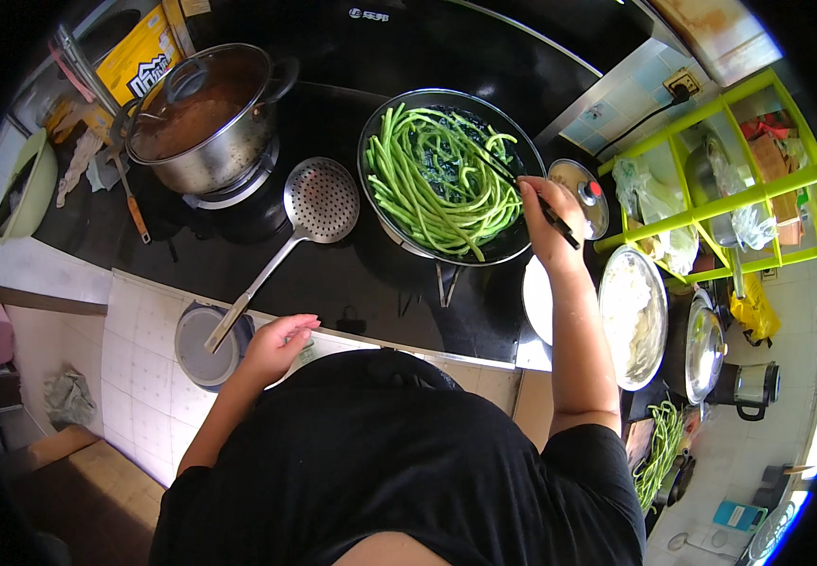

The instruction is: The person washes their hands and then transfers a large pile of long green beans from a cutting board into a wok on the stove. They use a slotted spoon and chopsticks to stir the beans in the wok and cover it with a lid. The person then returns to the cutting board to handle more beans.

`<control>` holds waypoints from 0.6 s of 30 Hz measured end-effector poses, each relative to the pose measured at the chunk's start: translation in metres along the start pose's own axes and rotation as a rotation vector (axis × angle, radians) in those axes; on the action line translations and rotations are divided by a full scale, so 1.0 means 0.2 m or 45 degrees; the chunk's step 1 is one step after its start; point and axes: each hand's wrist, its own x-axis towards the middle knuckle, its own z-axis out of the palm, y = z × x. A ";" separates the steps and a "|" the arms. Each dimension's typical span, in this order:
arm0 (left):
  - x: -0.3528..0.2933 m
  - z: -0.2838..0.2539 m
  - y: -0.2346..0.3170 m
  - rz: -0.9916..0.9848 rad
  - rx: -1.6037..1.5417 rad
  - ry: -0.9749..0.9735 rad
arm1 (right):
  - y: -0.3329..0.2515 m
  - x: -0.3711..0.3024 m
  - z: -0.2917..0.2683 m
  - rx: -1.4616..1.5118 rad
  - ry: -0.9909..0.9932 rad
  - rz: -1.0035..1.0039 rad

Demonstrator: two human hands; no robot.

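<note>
Long green beans (427,203) lie coiled in liquid inside a dark wok (368,189) on the stove. My right hand (552,226) is closed around dark chopsticks (495,165), whose tips reach down among the beans. Below the stove's front edge, my left hand (279,345) hangs with its fingers stretched out and nothing in it. Close to that hand is the handle of a perforated skimmer (323,200), which rests on the black stovetop with its round head beside the wok.
A lidded steel pot (206,156) stands on the left burner. A glass lid (578,193), a white-filled bowl (632,316) and a covered pot (696,344) line the right. Beyond rises a green rack (753,193). More raw beans (658,453) lie at lower right.
</note>
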 end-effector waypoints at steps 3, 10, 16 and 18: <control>0.00 0.01 0.03 0.001 0.016 -0.023 | 0.05 -0.05 0.07 -0.054 -0.054 0.013; -0.01 -0.03 0.00 0.017 0.023 0.013 | 0.23 -0.11 0.00 0.279 -0.012 0.430; -0.05 -0.01 -0.01 -0.071 0.006 0.037 | -0.14 -0.14 -0.34 0.279 0.057 0.638; -0.05 -0.01 0.00 -0.077 0.014 0.023 | -0.17 -0.19 -0.38 0.286 -0.061 0.650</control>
